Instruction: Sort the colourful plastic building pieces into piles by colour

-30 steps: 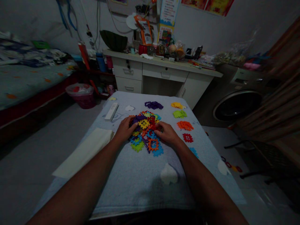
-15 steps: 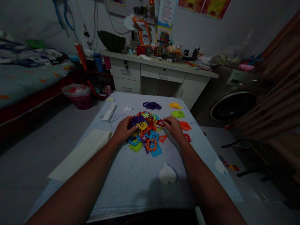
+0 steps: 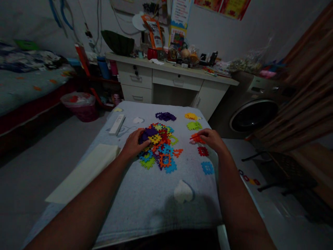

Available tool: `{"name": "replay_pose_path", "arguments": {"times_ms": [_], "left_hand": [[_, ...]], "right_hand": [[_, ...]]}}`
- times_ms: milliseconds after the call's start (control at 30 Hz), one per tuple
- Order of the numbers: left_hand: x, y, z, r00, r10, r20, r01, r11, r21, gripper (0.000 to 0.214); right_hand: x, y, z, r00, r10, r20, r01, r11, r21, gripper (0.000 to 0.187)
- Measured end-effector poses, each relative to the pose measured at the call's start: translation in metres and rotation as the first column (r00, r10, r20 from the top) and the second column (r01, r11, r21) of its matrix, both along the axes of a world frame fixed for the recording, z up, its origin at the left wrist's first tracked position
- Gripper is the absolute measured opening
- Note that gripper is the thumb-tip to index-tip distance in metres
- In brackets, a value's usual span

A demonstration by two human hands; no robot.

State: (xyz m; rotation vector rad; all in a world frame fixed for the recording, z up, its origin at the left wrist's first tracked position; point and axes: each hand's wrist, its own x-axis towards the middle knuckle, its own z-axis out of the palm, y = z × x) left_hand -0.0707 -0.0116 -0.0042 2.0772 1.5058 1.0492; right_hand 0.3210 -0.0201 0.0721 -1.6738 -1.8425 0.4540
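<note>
A mixed heap of toothed plastic building tiles [image 3: 166, 149] lies mid-table in several colours. At its left edge, my left hand [image 3: 133, 143] is curled round some purple tiles [image 3: 149, 133], its thumb beside a yellow tile [image 3: 155, 139]. My right hand [image 3: 212, 138] pinches a red tile [image 3: 193, 138], seen nearly edge-on, over the orange tiles [image 3: 199, 139] at the right. Other groups sit apart from the heap: purple [image 3: 165, 116], yellow [image 3: 191, 116] and green [image 3: 194, 125]. A red tile group [image 3: 203, 151] and a blue tile [image 3: 207, 168] lie nearer me.
A white box [image 3: 117, 124] and a folded pale sheet [image 3: 85, 173] lie on the table's left side. Beyond the table stands a cluttered white desk [image 3: 179, 74], with a washing machine [image 3: 249, 104] to its right. A chair [image 3: 288, 170] is at the right.
My right hand has carried a red tile from the heap rightwards to above the orange tiles. My left hand stays at the heap. The view has shifted slightly, and the blue tile is now uncovered.
</note>
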Motion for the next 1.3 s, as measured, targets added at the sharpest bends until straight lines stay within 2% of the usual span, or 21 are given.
{"name": "replay_pose_path", "arguments": {"times_ms": [167,367,600,733,867,967,1067,1167,1300], "left_hand": [[0.000,0.000,0.000,1.000,-0.003,-0.009,0.003,1.000,0.013,0.059],[-0.002,0.002,-0.005,1.000,-0.002,-0.023,0.003,0.999,0.042,0.061],[-0.001,0.000,0.000,0.999,-0.001,-0.039,0.002,1.000,0.014,0.059],[-0.001,0.000,0.001,0.999,-0.004,-0.048,0.004,1.000,0.003,0.060],[-0.001,0.001,-0.001,0.999,-0.009,-0.035,0.010,1.000,0.012,0.061],[-0.001,0.001,0.000,1.000,-0.012,-0.028,0.012,1.000,0.001,0.059],[-0.001,0.000,0.002,1.000,-0.018,-0.022,0.018,1.000,-0.006,0.060],[-0.001,0.000,0.002,1.000,-0.017,-0.014,0.017,1.000,-0.011,0.059],[-0.001,0.001,0.001,1.000,-0.009,-0.012,0.008,1.000,-0.015,0.060]], "right_hand": [[0.023,-0.025,-0.010,0.992,0.114,0.060,-0.110,0.992,-0.068,0.014],[0.029,-0.048,-0.021,0.985,0.120,0.127,-0.102,0.985,-0.140,0.020],[0.025,-0.057,-0.021,0.976,0.117,0.185,-0.089,0.985,-0.150,0.021],[0.014,-0.059,-0.028,0.953,0.100,0.285,-0.067,0.990,-0.122,0.046],[0.009,-0.056,-0.034,0.920,0.128,0.370,-0.089,0.989,-0.122,0.034],[0.013,-0.056,-0.030,0.916,0.148,0.374,-0.106,0.986,-0.131,0.029],[0.020,-0.063,-0.019,0.920,0.164,0.356,-0.117,0.982,-0.152,0.027],[0.024,-0.079,-0.008,0.927,0.221,0.304,-0.145,0.956,-0.254,0.025],[0.021,-0.102,-0.007,0.913,0.299,0.276,-0.193,0.915,-0.354,0.037]]}}
